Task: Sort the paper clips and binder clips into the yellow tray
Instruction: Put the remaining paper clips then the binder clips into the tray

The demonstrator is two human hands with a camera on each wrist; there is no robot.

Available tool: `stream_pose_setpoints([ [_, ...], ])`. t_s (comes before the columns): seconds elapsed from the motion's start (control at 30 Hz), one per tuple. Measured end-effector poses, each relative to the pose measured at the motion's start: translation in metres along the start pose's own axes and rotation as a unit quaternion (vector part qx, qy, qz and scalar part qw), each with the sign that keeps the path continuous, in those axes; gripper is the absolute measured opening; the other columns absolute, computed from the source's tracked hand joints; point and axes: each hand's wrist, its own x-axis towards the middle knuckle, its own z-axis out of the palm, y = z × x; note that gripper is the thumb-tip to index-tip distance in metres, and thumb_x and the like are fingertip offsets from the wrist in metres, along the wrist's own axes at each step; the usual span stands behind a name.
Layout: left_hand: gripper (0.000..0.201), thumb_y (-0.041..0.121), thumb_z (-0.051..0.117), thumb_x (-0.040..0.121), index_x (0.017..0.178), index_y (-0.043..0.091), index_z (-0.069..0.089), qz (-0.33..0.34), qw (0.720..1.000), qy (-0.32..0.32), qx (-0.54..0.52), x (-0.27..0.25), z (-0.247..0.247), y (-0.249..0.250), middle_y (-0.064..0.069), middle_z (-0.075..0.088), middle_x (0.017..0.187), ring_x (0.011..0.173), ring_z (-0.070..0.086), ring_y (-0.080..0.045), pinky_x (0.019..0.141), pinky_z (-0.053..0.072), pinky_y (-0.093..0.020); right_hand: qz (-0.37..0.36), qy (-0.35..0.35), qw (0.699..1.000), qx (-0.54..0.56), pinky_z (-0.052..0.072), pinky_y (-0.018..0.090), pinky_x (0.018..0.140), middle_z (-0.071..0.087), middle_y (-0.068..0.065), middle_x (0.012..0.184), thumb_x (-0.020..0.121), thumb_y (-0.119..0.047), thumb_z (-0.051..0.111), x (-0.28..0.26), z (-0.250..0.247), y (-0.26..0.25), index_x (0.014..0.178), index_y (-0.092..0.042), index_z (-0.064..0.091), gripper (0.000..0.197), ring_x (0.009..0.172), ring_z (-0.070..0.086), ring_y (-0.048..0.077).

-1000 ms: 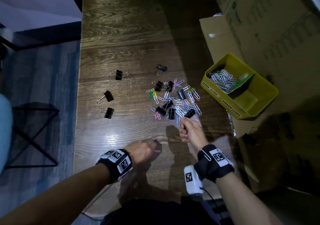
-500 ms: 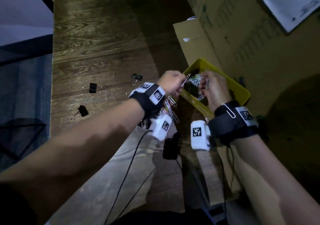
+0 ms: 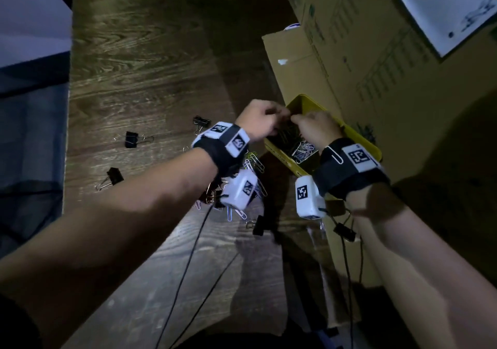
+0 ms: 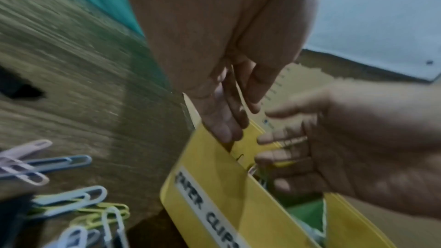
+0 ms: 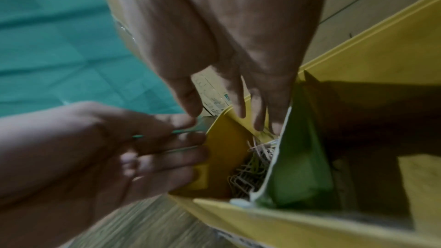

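Releasing paper clips into the yellow tray (image 3: 375,151): I see left hand (image 3: 259,121) and right hand (image 3: 317,129) slack-fingered; next, the binder clips (image 3: 131,140) need gathering

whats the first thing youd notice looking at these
Both hands meet over the near end of the yellow tray at the table's right edge: the left hand and right hand hover fingertip to fingertip above the compartment labelled paper clips, which already holds a heap of clips. Next come the coloured paper clips lying loose on the dark wood table beside the tray, and black binder clips scattered further left.
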Motion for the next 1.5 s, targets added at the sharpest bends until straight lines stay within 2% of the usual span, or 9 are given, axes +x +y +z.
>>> stream_pose_setpoints([
  [0.13, 0.009, 0.010, 0.061, 0.087, 0.090, 0.018, 0.065, 0.020, 0.996, -0.020, 0.082, -0.036, -0.049, -0.028, -0.002, 0.066, 0.077, 0.062, 0.060, -0.012, 0.056, 0.049, -0.024, -0.079, 0.011, 0.997, -0.014, 0.046, 0.039, 0.098, 0.062, 0.005, 0.121, 0.085, -0.028, 0.062, -0.018, 0.007, 0.000, 0.120, -0.017, 0.060, 0.037, 0.110, 0.058, 0.024],
  [0.27, 0.034, 0.037, 0.069, 0.079, 0.110, 0.027, 0.059, 0.012, 0.910, -0.110, 0.400, -0.081, -0.084, -0.081, 0.005, 0.054, 0.102, 0.083, 0.056, -0.012, 0.073, 0.048, -0.027, -0.215, -0.069, 0.974, -0.016, 0.051, 0.027, 0.080, 0.065, 0.000, 0.095, 0.081, -0.015, 0.068, -0.053, 0.038, 0.008, 0.104, -0.019, 0.066, 0.023, 0.083, 0.061, 0.010],
  [0.37, 0.062, 0.049, 0.071, 0.072, 0.126, 0.034, 0.045, -0.034, 0.877, -0.148, 0.457, -0.110, -0.081, -0.114, -0.003, 0.037, 0.126, 0.102, 0.054, -0.023, 0.088, 0.047, -0.037, -0.251, -0.159, 0.931, -0.213, 0.042, 0.030, 0.097, 0.057, 0.003, 0.117, 0.083, -0.019, 0.069, -0.070, 0.070, 0.027, 0.116, -0.020, 0.062, 0.034, 0.106, 0.054, 0.015],
  [0.47, 0.064, 0.052, 0.067, 0.075, 0.130, 0.035, 0.038, -0.046, 0.866, -0.116, 0.484, -0.126, -0.064, -0.130, -0.002, 0.030, 0.133, 0.102, 0.058, -0.026, 0.084, 0.047, -0.037, -0.257, -0.162, 0.907, -0.291, 0.036, 0.034, 0.104, 0.047, 0.004, 0.130, 0.083, -0.019, 0.067, -0.074, 0.098, 0.049, 0.125, -0.022, 0.056, 0.043, 0.123, 0.042, 0.021],
  [0.9, 0.039, 0.028, 0.069, 0.074, 0.108, 0.025, 0.050, -0.014, 0.924, -0.025, 0.383, -0.127, -0.054, -0.152, -0.001, 0.051, 0.111, 0.097, 0.056, -0.025, 0.067, 0.039, -0.029, -0.221, -0.123, 0.933, -0.256, 0.047, 0.024, 0.080, 0.066, 0.001, 0.103, 0.088, -0.013, 0.062, -0.079, 0.106, 0.060, 0.096, -0.014, 0.070, 0.011, 0.091, 0.061, 0.020],
  [1.0, 0.037, 0.025, 0.068, 0.073, 0.104, 0.024, 0.049, 0.018, 0.921, -0.036, 0.388, -0.127, -0.057, -0.153, 0.000, 0.056, 0.110, 0.094, 0.057, -0.027, 0.067, 0.045, -0.032, -0.223, -0.089, 0.946, -0.218, 0.051, 0.033, 0.081, 0.066, 0.009, 0.098, 0.087, -0.008, 0.064, -0.083, 0.092, 0.059, 0.095, -0.008, 0.072, 0.011, 0.083, 0.060, 0.020],
  [1.2, 0.039, 0.021, 0.072, 0.068, 0.102, 0.021, 0.053, 0.085, 0.943, -0.044, 0.319, -0.136, -0.072, -0.162, 0.002, 0.058, 0.104, 0.085, 0.057, -0.019, 0.069, 0.049, -0.031, -0.180, 0.020, 0.952, -0.248, 0.033, 0.022, 0.062, 0.069, 0.010, 0.090, 0.083, -0.002, 0.066, -0.079, 0.073, 0.090, 0.088, -0.008, 0.073, 0.011, 0.072, 0.053, 0.016],
  [1.3, 0.039, 0.014, 0.076, 0.066, 0.092, 0.029, 0.052, 0.077, 0.973, -0.020, 0.215, -0.140, -0.089, -0.162, 0.010, 0.054, 0.078, 0.060, 0.048, -0.001, 0.057, 0.040, -0.019, -0.109, 0.032, 0.955, -0.273, 0.040, 0.023, 0.066, 0.070, 0.014, 0.094, 0.082, 0.001, 0.064, -0.072, 0.072, 0.111, 0.087, -0.008, 0.073, 0.014, 0.082, 0.062, 0.026],
  [1.5, 0.036, 0.011, 0.078, 0.069, 0.095, 0.020, 0.056, -0.019, 0.968, 0.096, 0.232, -0.128, -0.149, -0.168, 0.000, 0.055, 0.076, 0.065, 0.052, -0.015, 0.063, 0.043, -0.032, -0.141, 0.081, 0.939, -0.302, 0.050, 0.036, 0.075, 0.062, 0.006, 0.098, 0.077, -0.009, 0.066, -0.087, 0.083, 0.094, 0.077, -0.017, 0.069, 0.009, 0.090, 0.058, 0.028],
])
